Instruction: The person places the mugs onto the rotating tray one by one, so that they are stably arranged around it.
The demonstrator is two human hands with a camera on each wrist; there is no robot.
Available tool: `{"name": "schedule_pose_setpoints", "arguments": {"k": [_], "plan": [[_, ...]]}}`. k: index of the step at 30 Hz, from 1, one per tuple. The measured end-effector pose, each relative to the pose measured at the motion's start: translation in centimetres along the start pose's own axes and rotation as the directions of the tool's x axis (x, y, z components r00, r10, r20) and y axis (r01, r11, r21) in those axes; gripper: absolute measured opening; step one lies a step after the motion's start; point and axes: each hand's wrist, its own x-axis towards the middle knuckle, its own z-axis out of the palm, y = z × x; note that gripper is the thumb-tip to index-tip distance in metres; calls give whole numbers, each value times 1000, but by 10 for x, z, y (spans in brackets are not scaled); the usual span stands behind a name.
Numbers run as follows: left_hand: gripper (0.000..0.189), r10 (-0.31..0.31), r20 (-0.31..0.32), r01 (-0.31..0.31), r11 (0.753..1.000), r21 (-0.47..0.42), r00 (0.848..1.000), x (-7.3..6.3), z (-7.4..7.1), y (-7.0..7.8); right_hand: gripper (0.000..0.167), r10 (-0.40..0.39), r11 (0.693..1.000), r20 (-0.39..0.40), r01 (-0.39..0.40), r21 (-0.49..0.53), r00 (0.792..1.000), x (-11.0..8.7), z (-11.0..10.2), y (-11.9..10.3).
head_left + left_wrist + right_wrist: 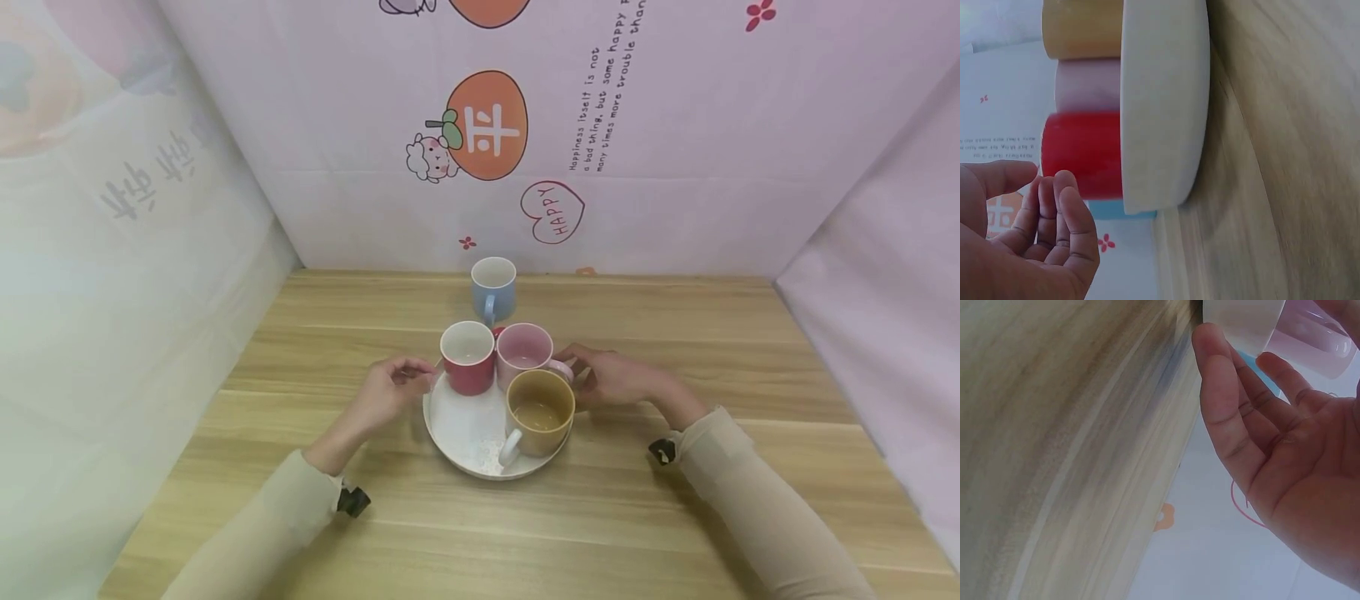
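Observation:
A round white tray (pixel 465 437) bears a red mug (pixel 471 379), a pink mug (pixel 525 348) and a mustard-yellow mug (pixel 551 433) with a white handle. My left hand (pixel 386 393) is beside the tray's left rim, close to the red mug. In the left wrist view its fingers (pixel 1075 219) are loosely bent with nothing between them, overlapping the red mug's edge. My right hand (pixel 611 377) is at the tray's right side, by the pink mug's handle. The right wrist view shows its relaxed fingers (pixel 1219 394) near the tray's wall (pixel 1241 322), holding nothing.
Behind the tray stands a light blue mug (pixel 501 302), its handle toward me. All of this is on a wooden table (pixel 480 533). A printed white cloth (pixel 360 125) hangs along the table's back edge, with more cloth at both sides.

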Motion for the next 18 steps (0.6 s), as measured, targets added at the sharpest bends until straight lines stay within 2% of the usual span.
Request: {"name": "schedule_pose_setpoints", "arguments": {"k": [9,14,18], "plan": [[31,-6,-54,5,1000,-16,999,20,-13,-18,66,-9,1000,-9,9,-9,1000,0,1,0],[33,-41,-64,39,999,-27,997,30,-17,-17,66,-8,1000,-11,8,-13,1000,0,0,-2],[33,-45,-70,43,998,-38,996,39,-19,-16,65,-7,1000,-8,7,-9,1000,0,1,-1]]}}
